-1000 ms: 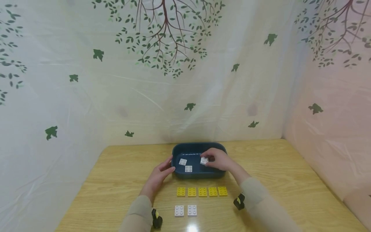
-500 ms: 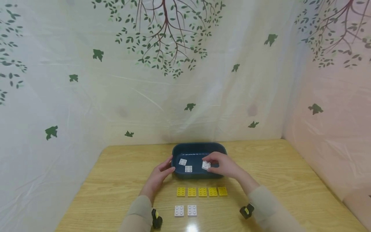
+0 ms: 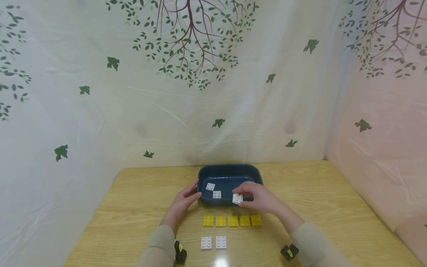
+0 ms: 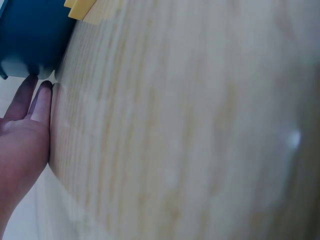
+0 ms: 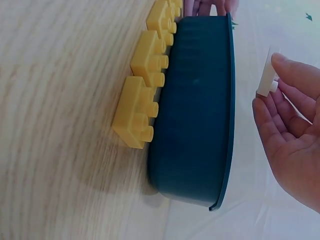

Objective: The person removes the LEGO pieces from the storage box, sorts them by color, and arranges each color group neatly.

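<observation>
My right hand (image 3: 260,198) pinches a white toy building brick (image 3: 237,199) between thumb and fingertips, over the front wall of a dark blue bin (image 3: 230,170). The right wrist view shows this brick (image 5: 268,75) held above the bin's rim, its studs toward the palm. At the bin's left end, my left hand (image 3: 181,202) rests with fingers extended against the outer wall; in the left wrist view its fingertips are right at the bin (image 4: 35,40). Inside the bin lie two more white bricks, one turned askew (image 3: 210,186) and one squarer (image 3: 217,194).
A row of several yellow bricks (image 3: 232,221) runs along the wooden table (image 3: 133,207) in front of the bin. Nearer the body lie two white bricks, a left one (image 3: 206,243) and a right one (image 3: 221,242). A printed curtain (image 3: 186,129) hangs behind the table.
My right hand has lifted the white brick from inside the bin and brought it toward me, over the front rim. The left hand has stayed in place.
</observation>
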A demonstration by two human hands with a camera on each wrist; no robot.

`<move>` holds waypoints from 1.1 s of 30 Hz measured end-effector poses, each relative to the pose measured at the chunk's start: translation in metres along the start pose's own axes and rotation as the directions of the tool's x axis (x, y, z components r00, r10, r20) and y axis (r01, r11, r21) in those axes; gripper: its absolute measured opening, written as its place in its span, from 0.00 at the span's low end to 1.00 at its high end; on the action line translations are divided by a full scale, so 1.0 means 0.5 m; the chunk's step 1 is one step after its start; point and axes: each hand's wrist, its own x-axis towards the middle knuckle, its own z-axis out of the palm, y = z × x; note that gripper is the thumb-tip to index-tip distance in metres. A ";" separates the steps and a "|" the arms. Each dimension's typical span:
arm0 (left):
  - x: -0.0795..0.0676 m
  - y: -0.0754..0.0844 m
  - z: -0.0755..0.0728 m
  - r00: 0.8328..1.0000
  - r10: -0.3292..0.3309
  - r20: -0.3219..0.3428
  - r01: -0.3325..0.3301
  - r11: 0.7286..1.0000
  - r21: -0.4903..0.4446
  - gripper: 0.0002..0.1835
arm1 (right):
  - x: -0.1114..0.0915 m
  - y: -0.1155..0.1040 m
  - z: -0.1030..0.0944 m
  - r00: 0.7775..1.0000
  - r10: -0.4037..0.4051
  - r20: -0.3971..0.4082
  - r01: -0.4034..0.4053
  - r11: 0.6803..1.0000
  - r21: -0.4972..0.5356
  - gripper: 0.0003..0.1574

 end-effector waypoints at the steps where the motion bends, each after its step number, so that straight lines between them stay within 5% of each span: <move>1: 0.000 0.000 0.000 1.000 0.003 0.000 -0.003 1.000 0.005 0.32 | -0.003 -0.001 0.001 1.000 -0.007 0.001 0.007 1.000 0.000 0.22; 21: -0.003 -0.001 0.003 1.000 -0.015 -0.009 0.015 1.000 0.017 0.31 | -0.037 -0.016 0.018 0.996 -0.054 0.071 0.054 0.998 0.012 0.22; 33: -0.006 0.001 0.004 1.000 0.005 -0.003 -0.005 1.000 -0.021 0.32 | -0.058 -0.005 0.054 0.971 -0.212 0.107 0.209 0.977 0.033 0.22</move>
